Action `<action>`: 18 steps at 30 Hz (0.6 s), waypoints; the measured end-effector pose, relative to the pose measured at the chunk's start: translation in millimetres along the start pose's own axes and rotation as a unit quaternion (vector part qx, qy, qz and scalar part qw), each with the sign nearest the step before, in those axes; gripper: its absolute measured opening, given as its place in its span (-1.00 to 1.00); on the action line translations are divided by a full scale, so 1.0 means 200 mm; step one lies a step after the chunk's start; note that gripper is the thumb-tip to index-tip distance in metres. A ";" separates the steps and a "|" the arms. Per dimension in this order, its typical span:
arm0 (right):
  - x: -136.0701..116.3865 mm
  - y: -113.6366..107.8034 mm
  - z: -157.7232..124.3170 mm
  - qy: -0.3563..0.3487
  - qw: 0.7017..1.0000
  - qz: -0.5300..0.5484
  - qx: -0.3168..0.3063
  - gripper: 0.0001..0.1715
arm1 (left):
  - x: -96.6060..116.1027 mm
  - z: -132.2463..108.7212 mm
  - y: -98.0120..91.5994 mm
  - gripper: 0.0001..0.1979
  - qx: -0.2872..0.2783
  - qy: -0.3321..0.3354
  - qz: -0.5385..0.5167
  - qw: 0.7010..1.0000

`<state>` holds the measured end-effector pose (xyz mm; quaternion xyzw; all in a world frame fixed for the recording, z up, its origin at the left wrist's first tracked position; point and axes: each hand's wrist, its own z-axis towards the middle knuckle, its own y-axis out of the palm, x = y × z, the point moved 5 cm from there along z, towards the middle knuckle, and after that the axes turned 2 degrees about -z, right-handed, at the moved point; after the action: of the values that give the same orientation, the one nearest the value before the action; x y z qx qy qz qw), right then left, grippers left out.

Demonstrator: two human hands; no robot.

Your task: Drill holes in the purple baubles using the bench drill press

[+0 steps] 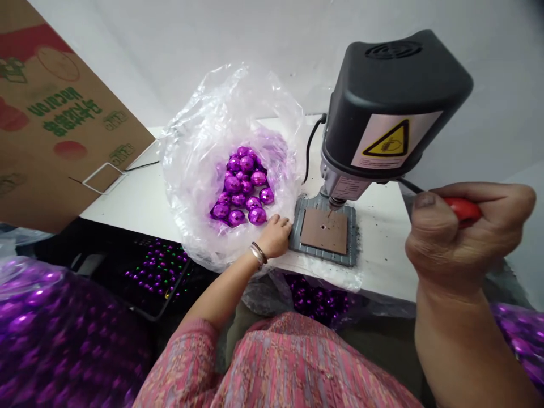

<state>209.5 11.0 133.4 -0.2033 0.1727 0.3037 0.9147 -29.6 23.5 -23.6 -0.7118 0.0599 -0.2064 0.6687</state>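
Your right hand: curled into a tight fist, pinching nothing finely, wrapped around the glossy red knob of a thin black feed lever, to the right of the black-housed bench drill.

Your left hand: fingers pressed together, palm down, on the edge of the clear plastic bag, just left of the drill's grey metal base plate. You can't tell if anything is tucked beneath it; no held thing shows.

Under the drill: a flat brown square plate with a round hole lies on the base, with the slim drill bit just above it and dark grit scattered around.

Main risk: your left fingertips are near the bit, so pulling the lever while they drift right could hurt them.

Second risk: the bag's slack film could creep onto the base and snag.

Bag contents: shiny faceted purple balls, heaped left of the drill.

Black crate: holds purple and green beads, in front of the bag, further left of the drill.
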 end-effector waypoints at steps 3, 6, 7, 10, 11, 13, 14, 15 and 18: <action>0.01 0.00 0.00 -0.004 1.000 -0.004 0.000 -0.70 | -0.10 -0.11 -0.21 -0.56 0.087 -0.011 -0.133 0.987; 0.01 0.00 0.00 0.005 1.000 -0.006 0.000 -0.67 | -0.37 -0.25 -0.42 -0.62 0.239 -0.177 -0.166 0.940; 0.02 0.00 0.00 0.009 1.000 -0.006 -0.001 -0.67 | -0.47 -0.28 -0.45 -0.60 0.251 -0.258 -0.151 0.921; 0.02 0.00 -0.01 0.018 1.000 -0.006 -0.011 -0.66 | -0.74 -0.35 -0.45 -0.55 0.199 -0.471 -0.119 0.851; 0.02 0.01 -0.01 0.020 1.000 -0.009 -0.015 -0.65 | -0.80 -0.37 -0.43 -0.51 0.192 -0.513 -0.116 0.828; 0.02 0.01 0.00 0.023 0.999 -0.014 -0.023 -0.64 | -0.88 -0.36 -0.40 -0.41 0.205 -0.554 -0.122 0.797; 0.01 0.01 0.00 0.024 0.999 -0.016 -0.025 -0.64 | -0.90 -0.35 -0.38 -0.39 0.213 -0.558 -0.128 0.792; 0.01 0.01 0.00 0.025 0.999 -0.017 -0.026 -0.63 | -0.91 -0.33 -0.36 -0.40 0.215 -0.553 -0.139 0.793; 0.01 0.00 0.00 0.021 0.999 -0.013 -0.024 -0.61 | -0.88 -0.26 -0.30 -0.45 0.207 -0.512 -0.185 0.813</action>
<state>210.0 12.2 132.7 -0.2339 0.1819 0.2912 0.9096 -221.1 44.4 -2.0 -0.5565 -0.4682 0.0609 0.6836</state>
